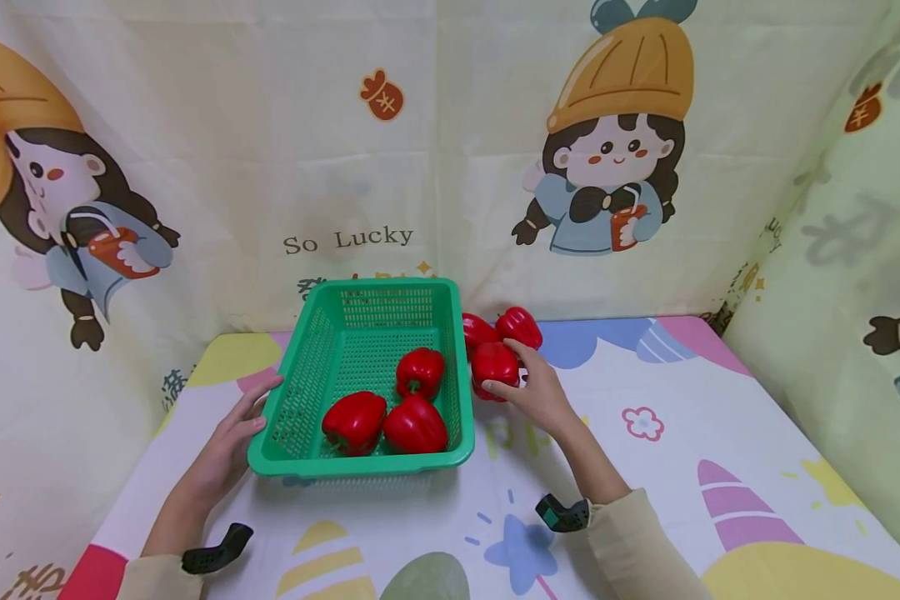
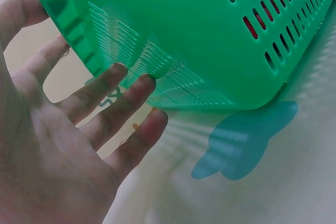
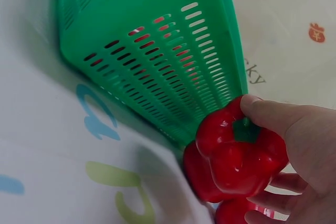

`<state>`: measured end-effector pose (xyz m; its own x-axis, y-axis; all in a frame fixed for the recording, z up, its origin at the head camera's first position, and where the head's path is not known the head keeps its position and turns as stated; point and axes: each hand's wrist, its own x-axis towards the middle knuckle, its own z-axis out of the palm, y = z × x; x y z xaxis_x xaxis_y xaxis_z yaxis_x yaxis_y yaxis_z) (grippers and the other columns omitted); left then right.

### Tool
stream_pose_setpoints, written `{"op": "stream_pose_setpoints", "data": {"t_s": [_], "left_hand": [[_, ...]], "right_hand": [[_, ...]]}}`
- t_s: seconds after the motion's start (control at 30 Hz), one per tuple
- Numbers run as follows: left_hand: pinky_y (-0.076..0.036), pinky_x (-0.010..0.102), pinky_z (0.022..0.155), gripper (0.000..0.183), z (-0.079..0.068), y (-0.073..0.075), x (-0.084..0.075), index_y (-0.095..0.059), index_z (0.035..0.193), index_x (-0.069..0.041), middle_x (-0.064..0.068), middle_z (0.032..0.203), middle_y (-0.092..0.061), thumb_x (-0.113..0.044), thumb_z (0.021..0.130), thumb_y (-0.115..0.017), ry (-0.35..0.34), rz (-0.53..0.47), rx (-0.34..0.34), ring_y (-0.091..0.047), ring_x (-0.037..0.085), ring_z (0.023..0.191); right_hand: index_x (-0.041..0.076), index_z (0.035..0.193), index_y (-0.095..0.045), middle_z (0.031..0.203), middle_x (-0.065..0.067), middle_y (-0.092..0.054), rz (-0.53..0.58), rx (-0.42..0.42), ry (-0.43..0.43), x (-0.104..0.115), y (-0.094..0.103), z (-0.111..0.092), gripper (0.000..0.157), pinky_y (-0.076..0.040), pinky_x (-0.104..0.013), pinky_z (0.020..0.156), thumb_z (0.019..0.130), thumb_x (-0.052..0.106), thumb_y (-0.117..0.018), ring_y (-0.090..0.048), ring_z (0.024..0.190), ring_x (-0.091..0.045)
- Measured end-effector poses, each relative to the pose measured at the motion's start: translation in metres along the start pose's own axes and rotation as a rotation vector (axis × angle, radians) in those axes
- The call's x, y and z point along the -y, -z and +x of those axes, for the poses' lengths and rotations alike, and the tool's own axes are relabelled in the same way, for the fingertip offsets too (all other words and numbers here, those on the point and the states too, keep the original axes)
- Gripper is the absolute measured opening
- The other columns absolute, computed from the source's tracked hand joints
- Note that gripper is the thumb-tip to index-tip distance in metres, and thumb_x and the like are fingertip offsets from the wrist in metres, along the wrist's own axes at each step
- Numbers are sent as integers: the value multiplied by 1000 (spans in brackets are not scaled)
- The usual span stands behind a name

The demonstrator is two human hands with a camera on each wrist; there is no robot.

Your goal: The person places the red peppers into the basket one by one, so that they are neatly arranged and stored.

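My right hand grips a red bell pepper just outside the right wall of a green plastic basket. The right wrist view shows the thumb near the green stem of that pepper and fingers along its far side. My left hand is at the basket's left rim, its fingers fairly straight and spread; in the left wrist view the fingers lie beside the basket's outer wall. Inside the basket are three red peppers: an upper one, a left one and a right one.
Behind the gripped pepper, two more red peppers lie on the table, one against the basket and another to its right. A patterned cloth covers the table. Printed curtains hang close behind it and at both sides.
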<state>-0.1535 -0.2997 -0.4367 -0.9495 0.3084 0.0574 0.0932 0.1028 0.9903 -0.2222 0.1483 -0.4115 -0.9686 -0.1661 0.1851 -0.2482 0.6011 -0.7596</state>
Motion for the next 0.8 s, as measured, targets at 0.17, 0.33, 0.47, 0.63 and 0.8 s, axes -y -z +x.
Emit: {"op": "stream_pose_setpoints", "data": {"t_s": [0.17, 0.33, 0.47, 0.63, 0.8], "left_hand": [[-46, 20, 91, 52, 0, 0, 0, -16, 155, -25, -10, 152, -24, -25, 105, -27, 1, -6, -1, -42, -6, 123], [-46, 20, 91, 52, 0, 0, 0, -16, 155, -27, -2, 157, -19, -26, 104, -28, 15, -1, -9, -41, -8, 123], [-46, 20, 91, 52, 0, 0, 0, -16, 155, -27, 0, 158, -18, -26, 104, -28, 18, -2, -10, -41, -7, 123], [-45, 19, 92, 52, 0, -1, -1, -16, 155, -26, -6, 155, -22, -26, 104, -28, 15, -11, -8, -41, -7, 123], [-45, 19, 92, 52, 0, -1, 0, -16, 155, -26, -11, 152, -25, -25, 104, -27, 9, -21, -4, -42, -7, 123]], "right_hand": [[11, 146, -40, 140, -12, -49, -1, -12, 17, 0, 3, -1, 79, -55, -47, 87, 80, 33, -77, -51, 122, -33], [10, 146, -40, 140, -12, -49, 3, -15, 31, 2, 4, -2, 79, -55, -45, 86, 80, 32, -78, -51, 122, -33], [12, 146, -39, 141, -11, -48, 18, -12, 28, 4, 6, -2, 80, -55, -45, 87, 79, 31, -79, -50, 124, -33], [16, 146, -39, 143, -10, -46, 49, -3, 26, 6, 8, -3, 80, -56, -44, 86, 78, 31, -79, -48, 127, -33], [14, 146, -39, 142, -11, -47, 64, -2, 42, 8, 10, -3, 81, -56, -45, 86, 78, 29, -80, -48, 127, -33]]}}
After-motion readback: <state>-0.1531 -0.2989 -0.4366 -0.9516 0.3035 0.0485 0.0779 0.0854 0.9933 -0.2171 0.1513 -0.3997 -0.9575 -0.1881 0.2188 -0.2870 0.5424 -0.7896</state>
